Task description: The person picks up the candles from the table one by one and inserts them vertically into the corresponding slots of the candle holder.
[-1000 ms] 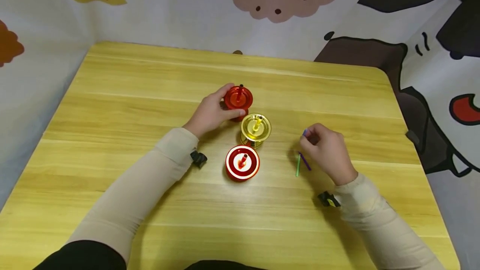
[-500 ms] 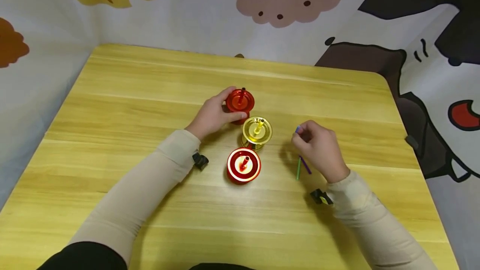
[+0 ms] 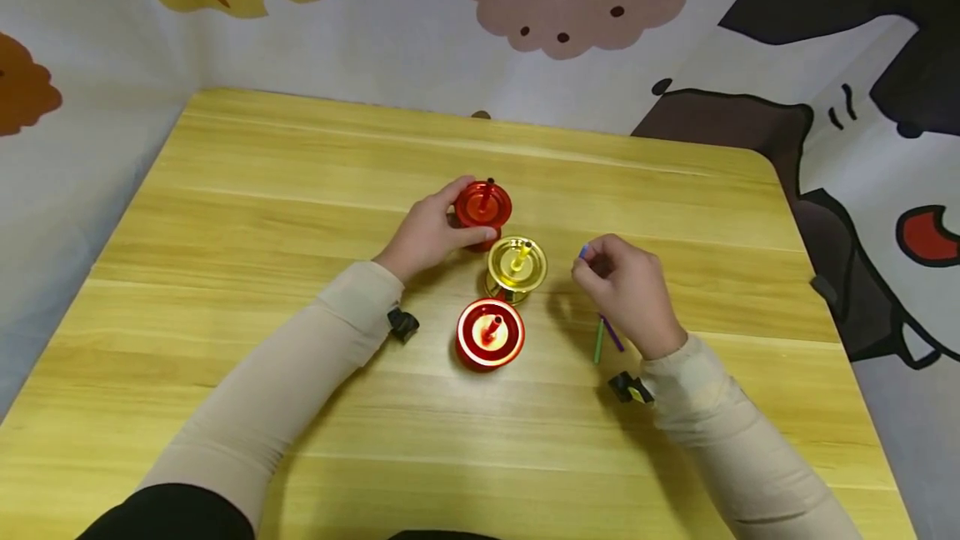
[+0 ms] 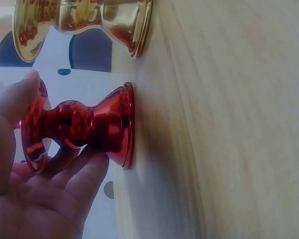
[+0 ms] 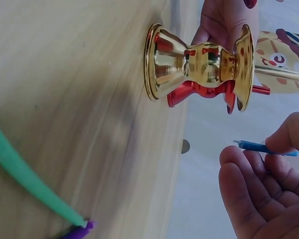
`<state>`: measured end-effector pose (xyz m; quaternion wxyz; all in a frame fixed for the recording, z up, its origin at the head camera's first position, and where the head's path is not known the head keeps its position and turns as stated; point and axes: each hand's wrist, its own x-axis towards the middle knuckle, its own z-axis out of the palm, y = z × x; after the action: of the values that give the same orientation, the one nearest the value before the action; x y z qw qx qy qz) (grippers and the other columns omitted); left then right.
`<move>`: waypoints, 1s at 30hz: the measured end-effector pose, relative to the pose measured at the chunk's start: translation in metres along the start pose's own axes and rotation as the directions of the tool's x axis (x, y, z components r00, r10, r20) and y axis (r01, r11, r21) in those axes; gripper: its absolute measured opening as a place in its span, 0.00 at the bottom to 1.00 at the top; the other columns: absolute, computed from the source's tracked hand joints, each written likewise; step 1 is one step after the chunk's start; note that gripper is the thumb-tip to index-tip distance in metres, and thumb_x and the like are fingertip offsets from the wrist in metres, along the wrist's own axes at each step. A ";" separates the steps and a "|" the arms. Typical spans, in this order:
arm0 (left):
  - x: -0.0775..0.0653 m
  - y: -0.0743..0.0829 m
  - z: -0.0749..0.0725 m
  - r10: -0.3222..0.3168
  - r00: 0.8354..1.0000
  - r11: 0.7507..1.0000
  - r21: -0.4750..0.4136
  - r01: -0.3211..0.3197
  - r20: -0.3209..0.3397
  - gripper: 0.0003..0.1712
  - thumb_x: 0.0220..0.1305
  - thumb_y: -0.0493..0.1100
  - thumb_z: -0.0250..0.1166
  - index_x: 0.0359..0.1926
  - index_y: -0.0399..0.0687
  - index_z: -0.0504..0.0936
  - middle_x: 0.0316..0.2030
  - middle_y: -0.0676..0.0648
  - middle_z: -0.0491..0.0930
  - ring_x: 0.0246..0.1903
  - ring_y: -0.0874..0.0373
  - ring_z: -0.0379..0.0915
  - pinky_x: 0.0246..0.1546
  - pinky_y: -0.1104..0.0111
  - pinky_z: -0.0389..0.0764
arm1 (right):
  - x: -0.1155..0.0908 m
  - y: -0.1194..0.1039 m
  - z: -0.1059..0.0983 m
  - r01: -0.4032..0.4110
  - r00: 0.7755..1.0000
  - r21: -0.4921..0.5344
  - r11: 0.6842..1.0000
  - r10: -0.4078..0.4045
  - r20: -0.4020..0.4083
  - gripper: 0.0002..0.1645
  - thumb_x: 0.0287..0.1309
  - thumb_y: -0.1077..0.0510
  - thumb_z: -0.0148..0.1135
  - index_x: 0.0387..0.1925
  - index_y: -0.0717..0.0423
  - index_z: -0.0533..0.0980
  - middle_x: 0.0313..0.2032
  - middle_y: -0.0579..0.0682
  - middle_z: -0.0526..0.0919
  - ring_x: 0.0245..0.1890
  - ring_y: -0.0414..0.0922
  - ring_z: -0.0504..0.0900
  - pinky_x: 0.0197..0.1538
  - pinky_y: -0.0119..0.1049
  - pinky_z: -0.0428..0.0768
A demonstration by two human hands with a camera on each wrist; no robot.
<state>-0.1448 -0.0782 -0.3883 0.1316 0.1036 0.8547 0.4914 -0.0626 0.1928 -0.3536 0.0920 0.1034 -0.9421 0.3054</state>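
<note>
My left hand (image 3: 429, 233) grips the far red metallic candle holder (image 3: 483, 207), thumb at its dished top and fingers round its side. In the left wrist view this candle holder (image 4: 77, 122) has a narrow waist and a flared base. Beside it stands a gold candle holder (image 3: 517, 267) with a thin upright tube. Nearest my body is another red candle holder (image 3: 490, 337), its rim shining white. My right hand (image 3: 630, 294), raised right of the gold one, pinches a thin blue candle (image 5: 253, 146) between thumb and fingers.
A green candle (image 3: 598, 342) and a purple candle (image 3: 613, 335) lie on the wooden table (image 3: 300, 157) below my right hand. A white cloth (image 3: 405, 48) with cartoon figures hangs behind the table.
My right hand has moved left with the blue candle, closer to the gold candle holder. The left hand keeps its grip on the far red one. The view has shifted slightly.
</note>
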 end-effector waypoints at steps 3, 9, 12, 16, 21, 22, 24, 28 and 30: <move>0.001 0.002 0.000 0.004 1.000 1.000 -0.004 -0.004 0.005 0.52 0.57 0.55 0.76 0.77 0.51 0.60 0.67 0.39 0.71 0.61 0.48 0.74 0.64 0.59 0.72 | 0.004 -0.002 0.000 0.012 1.000 0.004 1.000 -0.012 -0.008 0.02 0.58 0.62 0.62 0.30 0.56 0.78 0.25 0.47 0.83 0.25 0.42 0.79 0.31 0.35 0.77; 0.002 0.004 0.000 -0.002 1.000 1.000 -0.010 0.002 0.006 0.52 0.57 0.55 0.76 0.77 0.51 0.59 0.68 0.39 0.69 0.62 0.47 0.73 0.65 0.59 0.71 | 0.017 -0.009 0.003 0.031 0.999 0.041 0.999 -0.030 -0.011 0.04 0.58 0.61 0.61 0.31 0.58 0.79 0.26 0.49 0.84 0.26 0.42 0.80 0.32 0.37 0.77; 0.002 0.004 0.000 -0.001 1.000 1.000 -0.009 0.001 0.004 0.52 0.57 0.55 0.76 0.77 0.51 0.59 0.68 0.39 0.69 0.63 0.47 0.72 0.65 0.59 0.71 | 0.022 -0.012 0.005 0.043 0.999 0.055 0.998 -0.043 -0.018 0.03 0.58 0.62 0.61 0.30 0.57 0.79 0.26 0.48 0.84 0.25 0.41 0.80 0.32 0.37 0.78; 0.001 0.005 0.000 0.000 1.000 1.000 -0.007 0.000 0.001 0.52 0.58 0.54 0.76 0.77 0.51 0.59 0.69 0.39 0.69 0.63 0.46 0.72 0.64 0.59 0.72 | 0.028 -0.015 0.006 0.064 0.998 0.075 0.995 -0.062 -0.026 0.02 0.58 0.62 0.62 0.30 0.56 0.79 0.25 0.48 0.84 0.25 0.41 0.80 0.32 0.37 0.79; 0.000 0.005 -0.001 -0.014 1.000 1.000 0.000 0.014 0.002 0.53 0.57 0.56 0.76 0.78 0.52 0.58 0.70 0.40 0.68 0.62 0.48 0.72 0.64 0.60 0.72 | 0.036 -0.019 0.008 0.069 0.997 0.108 0.992 -0.066 -0.030 0.02 0.58 0.62 0.63 0.31 0.57 0.79 0.26 0.49 0.85 0.26 0.42 0.81 0.33 0.39 0.79; 0.000 0.005 0.000 -0.018 1.000 1.000 0.003 0.018 -0.001 0.53 0.57 0.57 0.76 0.78 0.52 0.58 0.70 0.40 0.68 0.62 0.48 0.72 0.64 0.60 0.72 | 0.037 -0.019 0.008 0.071 0.997 0.114 0.991 -0.068 -0.031 0.02 0.58 0.62 0.63 0.31 0.58 0.79 0.27 0.49 0.85 0.26 0.43 0.81 0.33 0.39 0.79; -0.001 0.004 0.000 -0.022 1.000 1.000 0.001 0.022 -0.002 0.54 0.57 0.57 0.76 0.78 0.52 0.58 0.70 0.41 0.67 0.63 0.48 0.72 0.64 0.60 0.72 | 0.039 -0.021 0.009 0.073 0.997 0.122 0.990 -0.069 -0.031 0.02 0.59 0.62 0.63 0.31 0.57 0.79 0.27 0.49 0.86 0.26 0.42 0.81 0.33 0.39 0.80; -0.001 0.002 0.002 -0.025 1.000 1.000 -0.011 0.025 -0.005 0.53 0.57 0.57 0.76 0.78 0.52 0.59 0.70 0.41 0.68 0.62 0.48 0.73 0.64 0.60 0.72 | 0.044 -0.024 0.010 0.072 0.997 0.138 0.988 -0.069 -0.023 0.02 0.59 0.62 0.64 0.31 0.57 0.80 0.28 0.49 0.86 0.27 0.43 0.82 0.34 0.39 0.80; -0.001 0.001 0.003 -0.024 1.000 1.000 -0.015 0.024 -0.005 0.53 0.57 0.56 0.76 0.77 0.52 0.59 0.69 0.41 0.68 0.62 0.48 0.73 0.63 0.60 0.73 | 0.046 -0.026 0.010 0.071 0.997 0.144 0.987 -0.069 -0.019 0.02 0.60 0.61 0.64 0.32 0.57 0.80 0.29 0.49 0.86 0.28 0.43 0.83 0.35 0.39 0.80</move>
<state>-0.1428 -0.0756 -0.3885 0.1362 0.0913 0.8525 0.4964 -0.1014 0.1602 -0.3366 0.1016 0.1405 -0.9126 0.3703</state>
